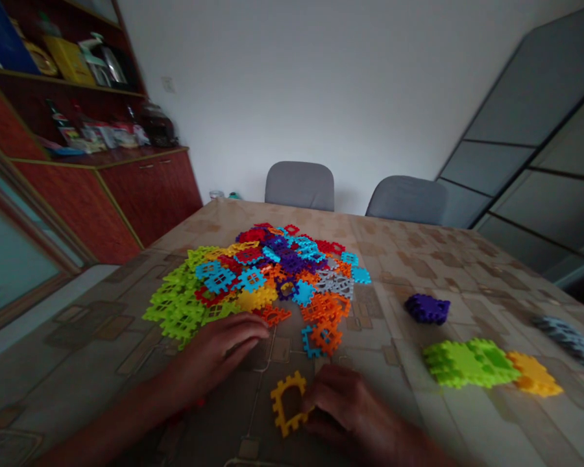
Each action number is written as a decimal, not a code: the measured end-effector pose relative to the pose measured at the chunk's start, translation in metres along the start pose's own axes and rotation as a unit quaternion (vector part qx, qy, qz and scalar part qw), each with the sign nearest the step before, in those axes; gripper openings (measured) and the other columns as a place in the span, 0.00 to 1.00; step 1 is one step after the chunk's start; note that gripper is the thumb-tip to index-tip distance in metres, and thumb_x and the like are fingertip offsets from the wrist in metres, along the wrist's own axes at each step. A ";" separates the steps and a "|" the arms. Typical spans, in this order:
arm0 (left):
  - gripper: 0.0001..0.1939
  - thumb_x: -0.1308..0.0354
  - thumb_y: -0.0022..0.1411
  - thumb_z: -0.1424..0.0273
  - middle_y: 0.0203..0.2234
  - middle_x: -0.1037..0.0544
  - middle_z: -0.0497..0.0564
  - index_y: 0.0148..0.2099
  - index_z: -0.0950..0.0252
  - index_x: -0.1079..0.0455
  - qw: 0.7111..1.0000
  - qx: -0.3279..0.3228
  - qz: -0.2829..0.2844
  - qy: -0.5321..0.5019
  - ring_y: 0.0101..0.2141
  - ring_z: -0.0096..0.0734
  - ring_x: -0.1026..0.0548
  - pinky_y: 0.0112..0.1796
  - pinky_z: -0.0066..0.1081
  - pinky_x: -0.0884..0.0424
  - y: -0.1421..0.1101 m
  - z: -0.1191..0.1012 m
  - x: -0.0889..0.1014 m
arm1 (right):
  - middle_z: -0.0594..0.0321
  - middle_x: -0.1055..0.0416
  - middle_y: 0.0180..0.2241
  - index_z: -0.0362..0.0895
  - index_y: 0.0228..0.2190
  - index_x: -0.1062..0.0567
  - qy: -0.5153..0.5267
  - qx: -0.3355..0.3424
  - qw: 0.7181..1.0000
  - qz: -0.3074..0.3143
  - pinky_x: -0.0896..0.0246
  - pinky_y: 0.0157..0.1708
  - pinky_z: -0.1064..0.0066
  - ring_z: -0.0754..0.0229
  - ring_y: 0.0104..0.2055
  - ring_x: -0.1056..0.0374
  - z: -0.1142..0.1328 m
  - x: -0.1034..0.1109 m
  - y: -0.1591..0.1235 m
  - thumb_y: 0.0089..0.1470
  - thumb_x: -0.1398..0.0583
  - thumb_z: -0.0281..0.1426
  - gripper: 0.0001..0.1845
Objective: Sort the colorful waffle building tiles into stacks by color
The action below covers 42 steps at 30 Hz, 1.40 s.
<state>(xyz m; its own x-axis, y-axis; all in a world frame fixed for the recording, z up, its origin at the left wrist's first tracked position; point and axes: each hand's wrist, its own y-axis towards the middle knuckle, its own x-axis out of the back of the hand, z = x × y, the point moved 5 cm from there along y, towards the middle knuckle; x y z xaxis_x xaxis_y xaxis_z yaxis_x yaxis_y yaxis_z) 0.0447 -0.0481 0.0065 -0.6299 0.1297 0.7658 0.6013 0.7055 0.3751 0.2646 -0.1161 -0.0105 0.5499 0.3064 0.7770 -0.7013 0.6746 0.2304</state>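
In the head view, my right hand [345,402] pinches the right edge of a yellow interlocking building piece [278,405], a notched frame with an arched opening, low over the near tabletop. My left hand [228,344] is palm down at the near edge of a heap of interlocking plastic pieces, its fingers stretched forward beside an orange-red triangular piece [274,315]. Whether the fingertips touch it I cannot tell. Lime green pieces [180,305] lie left of the heap, orange ones [327,311] on its right. A red piece [194,406] is mostly hidden under my left forearm.
To the right on the patterned table [384,389] stand sorted stacks: purple [427,309], lime green [470,363], yellow [534,374] and grey [569,340]. Two grey chairs [299,185] stand beyond the far edge. A wooden cabinet [146,188] is at the left.
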 end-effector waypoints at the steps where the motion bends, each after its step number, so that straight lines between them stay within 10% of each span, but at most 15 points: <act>1: 0.13 0.50 0.73 0.73 0.46 0.19 0.49 0.50 0.57 0.25 1.000 0.002 -0.003 0.000 0.47 0.33 0.21 0.48 0.28 0.27 0.000 0.001 0.001 | 0.64 0.24 0.36 0.47 0.39 0.27 -0.018 0.003 1.000 0.010 0.38 0.37 0.75 0.62 0.38 0.30 0.000 -0.001 0.000 0.65 0.42 0.29 0.03; 9: 0.13 0.50 0.72 0.68 0.45 0.17 0.48 0.48 0.57 0.24 0.998 0.040 -0.005 0.046 0.46 0.34 0.20 0.48 0.27 0.27 0.000 0.016 0.014 | 0.63 0.25 0.37 0.47 0.40 0.28 -0.067 0.007 0.997 0.025 0.39 0.38 0.71 0.59 0.39 0.31 -0.005 -0.001 -0.001 0.62 0.39 0.32 0.04; 16: 0.19 0.51 0.71 0.58 0.49 0.19 0.57 0.52 0.63 0.26 0.979 0.136 -0.082 0.129 0.50 0.46 0.22 0.54 0.40 0.30 -0.002 0.062 0.042 | 0.56 0.28 0.48 0.46 0.54 0.30 -0.060 -0.030 0.998 0.009 0.36 0.48 0.63 0.51 0.49 0.33 -0.004 0.004 0.002 0.53 0.31 0.39 0.30; 24: 0.19 0.47 0.67 0.58 0.49 0.19 0.57 0.52 0.61 0.25 0.975 0.139 -0.037 0.169 0.50 0.49 0.23 0.54 0.44 0.31 0.002 0.058 0.018 | 0.53 0.29 0.54 0.44 0.57 0.33 0.004 -0.052 0.999 -0.013 0.38 0.57 0.62 0.52 0.57 0.34 -0.013 0.004 -0.003 0.59 0.39 0.32 0.24; 34: 0.21 0.41 0.65 0.59 0.49 0.21 0.61 0.55 0.63 0.29 0.965 0.169 -0.028 0.197 0.51 0.55 0.26 0.55 0.51 0.35 0.014 0.058 0.005 | 0.50 0.34 0.62 0.45 0.65 0.39 -0.039 -0.093 0.993 0.065 0.45 0.64 0.56 0.45 0.63 0.40 -0.008 -0.004 0.006 0.49 0.29 0.41 0.47; 42: 0.28 0.43 0.62 0.68 0.60 0.28 0.56 0.64 0.60 0.36 0.990 0.100 0.028 0.099 0.59 0.44 0.29 0.58 0.40 0.34 0.007 0.040 -0.004 | 0.54 0.33 0.61 0.48 0.64 0.39 -0.038 -0.091 0.993 0.071 0.44 0.63 0.58 0.47 0.63 0.39 -0.011 -0.002 0.003 0.50 0.31 0.34 0.43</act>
<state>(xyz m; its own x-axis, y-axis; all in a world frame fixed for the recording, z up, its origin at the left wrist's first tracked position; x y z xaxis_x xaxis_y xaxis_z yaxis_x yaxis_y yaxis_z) 0.0321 -0.0157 -0.0147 -0.4781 0.0469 0.8770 0.5106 0.8273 0.2342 0.2664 -0.1076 -0.0179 0.4104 0.3609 0.8375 -0.6721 0.7404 0.0102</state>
